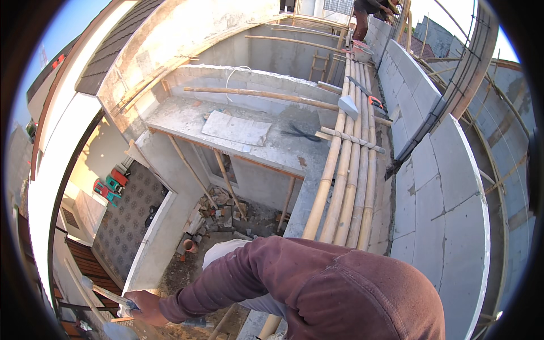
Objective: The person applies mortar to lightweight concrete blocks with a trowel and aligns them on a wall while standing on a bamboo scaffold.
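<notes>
A long maroon sleeve reaches from the lower right across to the lower left, ending in my right hand (148,307). Its fingers are closed around a pale-handled tool (107,294) with a grey rounded end; its exact kind is unclear. Just below the hand is a grey, rounded flat piece (120,331), partly cut off by the lower edge. My left hand is out of sight. Pale trousers (226,249) show beyond the sleeve.
Several bamboo poles (345,192) run lengthwise beside a grey block wall (442,187). On them lie a trowel (348,106) and an orange-handled saw (374,101). A concrete slab (187,122) overhangs a deep drop with rubble (226,218). Another person (365,17) works far off.
</notes>
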The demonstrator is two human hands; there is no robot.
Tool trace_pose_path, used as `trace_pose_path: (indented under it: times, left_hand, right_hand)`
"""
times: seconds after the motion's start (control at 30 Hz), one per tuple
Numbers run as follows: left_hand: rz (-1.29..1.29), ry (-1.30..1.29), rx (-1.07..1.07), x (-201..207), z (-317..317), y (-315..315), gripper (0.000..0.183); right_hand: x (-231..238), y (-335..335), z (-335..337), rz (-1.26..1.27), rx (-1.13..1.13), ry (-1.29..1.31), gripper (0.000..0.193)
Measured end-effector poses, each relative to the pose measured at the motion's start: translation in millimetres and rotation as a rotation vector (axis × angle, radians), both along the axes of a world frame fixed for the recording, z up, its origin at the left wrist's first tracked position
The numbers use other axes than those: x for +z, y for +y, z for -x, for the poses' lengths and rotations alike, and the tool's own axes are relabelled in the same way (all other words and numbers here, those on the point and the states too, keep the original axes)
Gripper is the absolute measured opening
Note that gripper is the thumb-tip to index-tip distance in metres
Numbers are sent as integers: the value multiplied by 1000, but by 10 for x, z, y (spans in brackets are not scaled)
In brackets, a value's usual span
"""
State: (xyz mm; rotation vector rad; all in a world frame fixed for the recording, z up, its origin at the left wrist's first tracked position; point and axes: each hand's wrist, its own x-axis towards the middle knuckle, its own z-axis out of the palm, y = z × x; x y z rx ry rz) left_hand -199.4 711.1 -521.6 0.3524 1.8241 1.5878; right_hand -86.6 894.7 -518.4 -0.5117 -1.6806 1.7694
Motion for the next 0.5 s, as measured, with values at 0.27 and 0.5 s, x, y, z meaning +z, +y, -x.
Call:
trace_pose_path:
  times: [0.27, 0.5]
  left_hand:
    - [-95, -69, -105, 41, -92, 18, 24]
    - [-130, -198, -5, 315, -16, 75, 25]
  right_hand:
    - [58, 24, -283, -335, -51, 215, 31]
    - [7, 29, 37, -500, -56, 144, 30]
